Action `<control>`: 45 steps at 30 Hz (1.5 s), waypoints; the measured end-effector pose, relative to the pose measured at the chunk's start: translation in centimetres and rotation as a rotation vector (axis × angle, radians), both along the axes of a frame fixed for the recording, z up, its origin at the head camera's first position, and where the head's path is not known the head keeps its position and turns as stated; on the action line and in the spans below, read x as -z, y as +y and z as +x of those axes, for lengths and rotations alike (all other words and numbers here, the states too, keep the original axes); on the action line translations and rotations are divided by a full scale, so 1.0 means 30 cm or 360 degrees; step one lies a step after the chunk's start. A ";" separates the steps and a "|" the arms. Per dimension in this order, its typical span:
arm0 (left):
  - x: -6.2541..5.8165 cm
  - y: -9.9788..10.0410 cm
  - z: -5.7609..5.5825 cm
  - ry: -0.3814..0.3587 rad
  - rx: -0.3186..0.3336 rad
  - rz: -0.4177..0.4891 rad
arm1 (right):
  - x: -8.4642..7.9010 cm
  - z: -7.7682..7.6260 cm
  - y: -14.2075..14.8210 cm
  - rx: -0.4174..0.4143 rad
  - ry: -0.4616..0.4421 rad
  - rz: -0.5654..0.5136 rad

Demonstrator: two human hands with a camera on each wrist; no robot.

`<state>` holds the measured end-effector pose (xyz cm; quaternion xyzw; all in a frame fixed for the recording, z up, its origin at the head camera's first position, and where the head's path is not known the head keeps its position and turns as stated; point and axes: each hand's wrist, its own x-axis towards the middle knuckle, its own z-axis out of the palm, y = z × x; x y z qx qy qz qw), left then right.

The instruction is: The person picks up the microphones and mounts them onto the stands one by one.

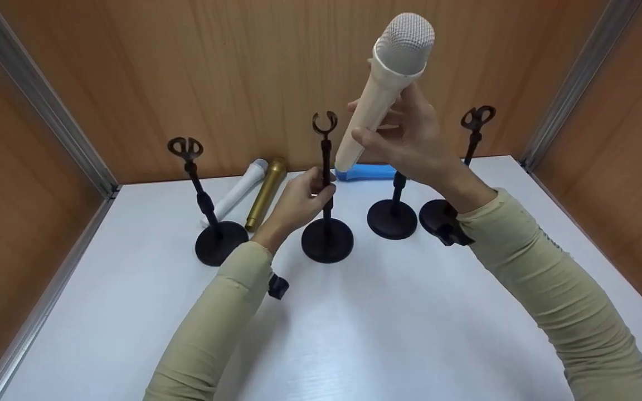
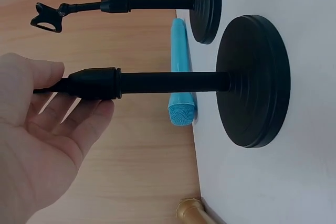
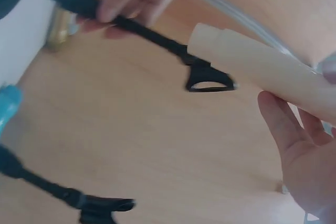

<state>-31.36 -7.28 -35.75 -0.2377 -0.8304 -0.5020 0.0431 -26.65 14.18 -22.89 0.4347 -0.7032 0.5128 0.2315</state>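
Note:
My right hand [image 1: 410, 133] grips a cream-white microphone [image 1: 371, 106] by its handle, tilted with its mesh head up. In the right wrist view the handle's tail end overlaps the clip of the middle microphone stand [image 3: 210, 80]. My left hand [image 1: 301, 197] pinches that black stand [image 2: 173, 82] by its pole, thumb on one side and fingers on the other. Its round base [image 1: 327, 245] is on the white table, and its C-shaped clip [image 1: 325, 123] points up, just left of the microphone.
Another black stand [image 1: 215, 239] is at the left; two more stand at the right, one base [image 1: 392, 220] partly below my right hand. White [image 1: 243, 186], gold [image 1: 267, 195] and blue [image 1: 368, 171] microphones lie near the wooden back wall [image 1: 232, 78].

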 end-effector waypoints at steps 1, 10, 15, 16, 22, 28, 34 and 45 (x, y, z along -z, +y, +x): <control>0.000 0.003 0.000 -0.0008 0.0002 -0.0010 | -0.009 0.007 -0.003 -0.0008 0.0016 -0.0033; -0.012 0.021 0.011 -0.0077 -0.0042 0.0063 | -0.050 0.033 -0.045 0.0013 0.0196 -0.0164; -0.037 0.038 0.022 -0.0013 -0.0059 0.0236 | -0.069 0.038 -0.062 -0.0014 0.0237 -0.0193; -0.042 0.041 0.023 0.0019 -0.0061 0.0263 | -0.074 0.036 -0.067 -0.0028 0.0244 -0.0191; -0.058 0.056 0.022 0.0172 -0.0036 0.0309 | -0.079 0.016 -0.096 -0.0085 0.0299 -0.0162; -0.053 0.061 0.019 0.0192 -0.0052 0.0293 | -0.067 0.008 -0.110 -0.0085 0.0368 -0.0085; -0.047 0.061 0.012 0.0197 -0.0070 0.0268 | -0.060 0.002 -0.108 -0.0061 0.0437 0.0007; -0.046 0.077 0.009 0.0259 -0.0084 0.0201 | -0.045 -0.024 -0.111 0.0149 0.0721 0.0301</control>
